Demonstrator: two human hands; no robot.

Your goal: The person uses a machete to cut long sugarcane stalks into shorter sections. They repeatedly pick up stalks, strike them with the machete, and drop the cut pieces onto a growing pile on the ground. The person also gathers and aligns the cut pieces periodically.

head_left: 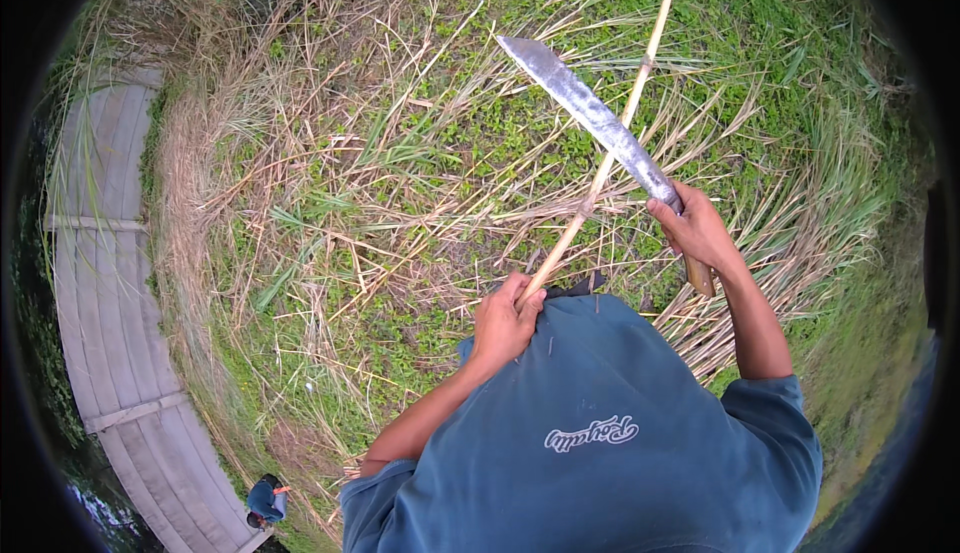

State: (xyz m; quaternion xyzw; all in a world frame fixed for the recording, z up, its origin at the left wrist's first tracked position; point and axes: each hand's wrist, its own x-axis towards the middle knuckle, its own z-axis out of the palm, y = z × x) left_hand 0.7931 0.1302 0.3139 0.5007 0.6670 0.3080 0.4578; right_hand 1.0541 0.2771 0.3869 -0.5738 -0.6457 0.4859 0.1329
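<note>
Person in a blue-green shirt (600, 423), seen from above. The left hand (505, 325) is closed around the lower end of a long, thin, pale yellow cane stalk (612, 148), which slants up and away over the grass. The right hand (697, 230) grips the wooden handle (699, 275) of a long grey steel machete (590, 113); its blade crosses the stalk. Dry cut stems (380, 203) cover the green ground; a curved concrete channel (105, 303) lies at left.

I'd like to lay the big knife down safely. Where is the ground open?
Barest: the paved path on the left. Low green plants at upper right, beyond the stalk, are fairly open. The dry cut grass ahead is tangled and crowded.
</note>
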